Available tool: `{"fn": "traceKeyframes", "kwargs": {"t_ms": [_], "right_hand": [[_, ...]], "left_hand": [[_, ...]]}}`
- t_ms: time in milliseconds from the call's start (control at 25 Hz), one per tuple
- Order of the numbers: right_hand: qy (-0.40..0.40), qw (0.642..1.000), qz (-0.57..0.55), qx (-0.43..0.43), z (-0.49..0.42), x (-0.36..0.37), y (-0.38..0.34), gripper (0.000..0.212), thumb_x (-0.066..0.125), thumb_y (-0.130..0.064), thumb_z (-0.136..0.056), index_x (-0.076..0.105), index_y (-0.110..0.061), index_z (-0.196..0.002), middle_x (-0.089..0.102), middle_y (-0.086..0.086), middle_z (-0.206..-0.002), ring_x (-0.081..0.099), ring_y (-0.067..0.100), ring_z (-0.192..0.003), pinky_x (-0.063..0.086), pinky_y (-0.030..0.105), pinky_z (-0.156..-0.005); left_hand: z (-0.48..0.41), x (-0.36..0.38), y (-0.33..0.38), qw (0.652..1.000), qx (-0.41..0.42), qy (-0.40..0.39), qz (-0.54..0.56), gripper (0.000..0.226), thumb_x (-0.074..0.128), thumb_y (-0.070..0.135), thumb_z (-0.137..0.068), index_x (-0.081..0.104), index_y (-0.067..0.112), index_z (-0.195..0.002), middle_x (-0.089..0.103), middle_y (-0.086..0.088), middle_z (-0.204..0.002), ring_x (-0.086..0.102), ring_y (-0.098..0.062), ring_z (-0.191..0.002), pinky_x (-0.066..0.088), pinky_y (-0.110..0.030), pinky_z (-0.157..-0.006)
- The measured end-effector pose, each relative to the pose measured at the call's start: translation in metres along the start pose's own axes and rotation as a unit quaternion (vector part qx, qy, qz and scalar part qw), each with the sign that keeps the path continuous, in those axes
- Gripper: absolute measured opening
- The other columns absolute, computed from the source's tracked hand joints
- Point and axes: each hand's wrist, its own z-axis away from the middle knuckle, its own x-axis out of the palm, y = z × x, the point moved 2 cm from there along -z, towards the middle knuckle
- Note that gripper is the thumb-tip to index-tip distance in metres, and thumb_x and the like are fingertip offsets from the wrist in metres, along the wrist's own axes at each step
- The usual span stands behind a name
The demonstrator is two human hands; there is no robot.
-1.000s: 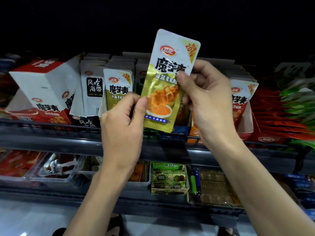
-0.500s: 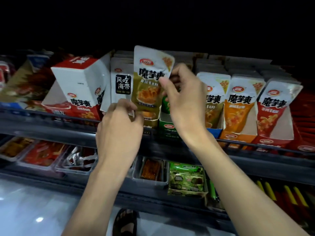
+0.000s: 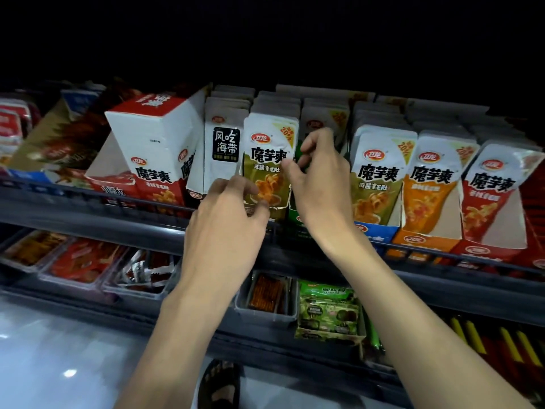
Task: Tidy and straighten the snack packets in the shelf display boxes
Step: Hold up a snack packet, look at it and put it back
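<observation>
Currently on upper shelf (image 3: 88,212), front edge, near centre: olive packet (image 3: 269,160), upright, foremost in its row, foot tucked down behind the shelf rail. Just beside it toward the left end, black-label packet (image 3: 225,149), also upright. On the other side, green box (image 3: 295,211), mostly hidden behind a wrist.

Left hand (image 3: 227,222): raised from below, fingers (image 3: 250,199) curled against lower front of olive packet, pinching its bottom edge against the thumb.

Right hand (image 3: 321,184): thumb and forefinger closed on the olive packet's right edge at mid-height, other fingers loosely curled above.

Toward left end of same shelf: white-and-red box (image 3: 153,143), tilted back, close against the black-label row.

Toward right end, side by side: blue box (image 3: 377,233), orange box (image 3: 421,240), red box (image 3: 483,250), each holding a row of upright packets, leaning slightly.

Lower shelf: clear trays (image 3: 265,315) of red and orange snacks; green carton (image 3: 327,335) of green packets, near centre.

Below: pale floor (image 3: 59,349), one dark sandal (image 3: 219,385).
</observation>
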Motion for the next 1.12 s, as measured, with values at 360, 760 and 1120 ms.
{"fn": "traceKeyframes", "kwargs": {"t_ms": [360,760,1120], "right_hand": [[0.079,0.989,0.062,-0.109,0.007,-0.061,0.003,0.017,0.06,-0.016,-0.096,0.063,-0.02,-0.112,0.054,-0.011,-0.096,0.052,0.006,-0.085,0.04,0.018,-0.071],[0.065,0.962,0.227,-0.135,0.02,-0.105,0.06,0.05,0.066,-0.012,-0.089,0.052,-0.017,-0.137,0.047,0.009,-0.133,0.041,0.025,-0.122,0.043,0.045,-0.099],[0.057,0.991,0.037,-0.113,0.025,-0.117,0.061,0.032,0.069,-0.012,-0.092,0.06,-0.017,-0.123,0.061,-0.008,-0.106,0.053,-0.008,-0.097,0.041,0.007,-0.084]], "left_hand": [[0.005,0.012,0.02,0.994,0.079,0.001,0.075,0.012,0.062,0.025,-0.092,0.063,0.027,-0.103,0.057,0.016,-0.09,0.051,0.003,-0.077,0.036,-0.005,-0.063],[0.017,0.057,0.059,0.976,0.191,-0.049,0.09,0.017,0.061,0.024,-0.092,0.064,0.024,-0.11,0.062,0.012,-0.104,0.056,-0.009,-0.089,0.047,-0.025,-0.077],[0.021,0.07,0.073,0.981,0.132,0.025,0.139,0.035,0.066,0.025,-0.09,0.047,0.018,-0.117,0.059,0.006,-0.099,0.061,-0.019,-0.079,0.051,-0.038,-0.067]]}}
